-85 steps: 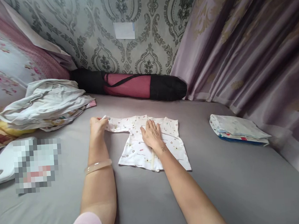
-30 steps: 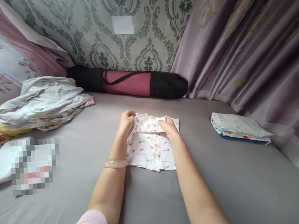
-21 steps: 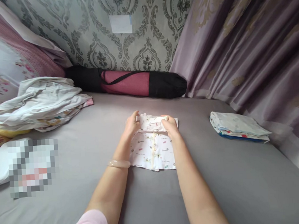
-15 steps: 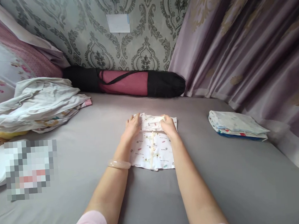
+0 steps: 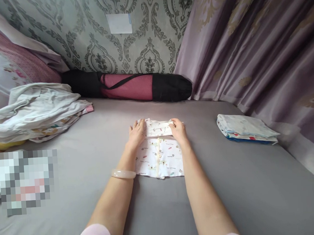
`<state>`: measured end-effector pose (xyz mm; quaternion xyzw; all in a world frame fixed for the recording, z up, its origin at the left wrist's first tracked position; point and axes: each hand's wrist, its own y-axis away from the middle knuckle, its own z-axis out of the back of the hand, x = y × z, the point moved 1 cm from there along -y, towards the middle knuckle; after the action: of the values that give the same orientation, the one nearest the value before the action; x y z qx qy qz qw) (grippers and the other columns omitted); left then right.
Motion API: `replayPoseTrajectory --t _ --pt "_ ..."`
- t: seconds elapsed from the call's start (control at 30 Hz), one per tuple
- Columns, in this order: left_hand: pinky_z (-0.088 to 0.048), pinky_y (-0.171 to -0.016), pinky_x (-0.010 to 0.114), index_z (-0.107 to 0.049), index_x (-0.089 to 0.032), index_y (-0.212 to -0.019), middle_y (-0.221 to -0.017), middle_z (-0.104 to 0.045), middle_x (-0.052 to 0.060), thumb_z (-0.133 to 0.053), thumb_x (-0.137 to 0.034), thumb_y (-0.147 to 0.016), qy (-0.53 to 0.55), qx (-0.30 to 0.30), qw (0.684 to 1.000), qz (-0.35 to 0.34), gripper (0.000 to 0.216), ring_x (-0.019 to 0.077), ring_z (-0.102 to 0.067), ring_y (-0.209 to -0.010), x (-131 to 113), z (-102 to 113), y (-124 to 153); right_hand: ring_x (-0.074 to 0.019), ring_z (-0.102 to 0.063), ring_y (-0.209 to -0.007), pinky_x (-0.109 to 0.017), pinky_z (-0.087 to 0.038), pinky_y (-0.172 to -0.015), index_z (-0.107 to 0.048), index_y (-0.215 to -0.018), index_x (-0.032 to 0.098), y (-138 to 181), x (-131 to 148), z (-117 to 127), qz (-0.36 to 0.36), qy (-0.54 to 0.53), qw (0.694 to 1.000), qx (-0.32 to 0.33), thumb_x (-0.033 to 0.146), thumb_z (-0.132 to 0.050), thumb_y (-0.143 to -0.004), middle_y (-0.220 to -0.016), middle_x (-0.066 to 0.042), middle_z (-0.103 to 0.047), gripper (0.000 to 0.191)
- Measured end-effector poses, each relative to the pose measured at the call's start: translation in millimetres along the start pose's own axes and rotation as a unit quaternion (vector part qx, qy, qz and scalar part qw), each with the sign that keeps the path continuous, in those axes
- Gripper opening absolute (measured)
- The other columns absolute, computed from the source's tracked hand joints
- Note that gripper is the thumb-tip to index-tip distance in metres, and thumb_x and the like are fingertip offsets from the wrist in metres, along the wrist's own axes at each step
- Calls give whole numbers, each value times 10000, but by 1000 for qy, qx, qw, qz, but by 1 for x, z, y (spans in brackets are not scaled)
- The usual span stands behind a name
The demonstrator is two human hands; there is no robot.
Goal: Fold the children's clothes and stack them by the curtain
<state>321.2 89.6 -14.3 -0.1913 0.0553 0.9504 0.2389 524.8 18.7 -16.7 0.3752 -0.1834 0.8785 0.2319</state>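
Observation:
A small white printed baby shirt lies folded narrow on the grey bed sheet, its button strip running down the middle. My left hand rests flat on the shirt's upper left edge, fingers stretched out. My right hand sits on the upper right edge, its fingertips curled onto the folded-over top flap. A pale bangle rings my left wrist.
A pile of loose light clothes lies at the left. A small folded stack sits at the right by the purple curtain. A black and pink rolled mat bag lies along the wall. A blurred patch covers something at the lower left.
The sleeves have been folded inward, so the shirt is now narrow. Both hands moved to its top edge, brought the top flap down and now press it flat.

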Motion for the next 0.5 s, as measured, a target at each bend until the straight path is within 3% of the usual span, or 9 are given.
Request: replayPoseTrajectory --t 0.17,0.5 --pt "-203 -1123 655 -405 -221 -1437 -1593 -275 110 -380 -63 -814 -26 -18 999 18 643 368 -185 -1472 -2 1 2 -253 -582 -1132 -366 -426 -966 -582 -1283 181 9 3 -2 7 84 996 -4 169 -448 -881 -1176 -125 -677 424" --pt "-197 -1132 639 -428 -209 -1409 -1591 -276 123 -396 -49 -800 -11 -1 1000 17 630 353 -174 -1478 -3 8 2 -260 -526 -1164 -354 -376 -1003 -601 -1242 107 16 14 0 25 202 979 -27 19 -323 -857 -1213 -164 -626 482"
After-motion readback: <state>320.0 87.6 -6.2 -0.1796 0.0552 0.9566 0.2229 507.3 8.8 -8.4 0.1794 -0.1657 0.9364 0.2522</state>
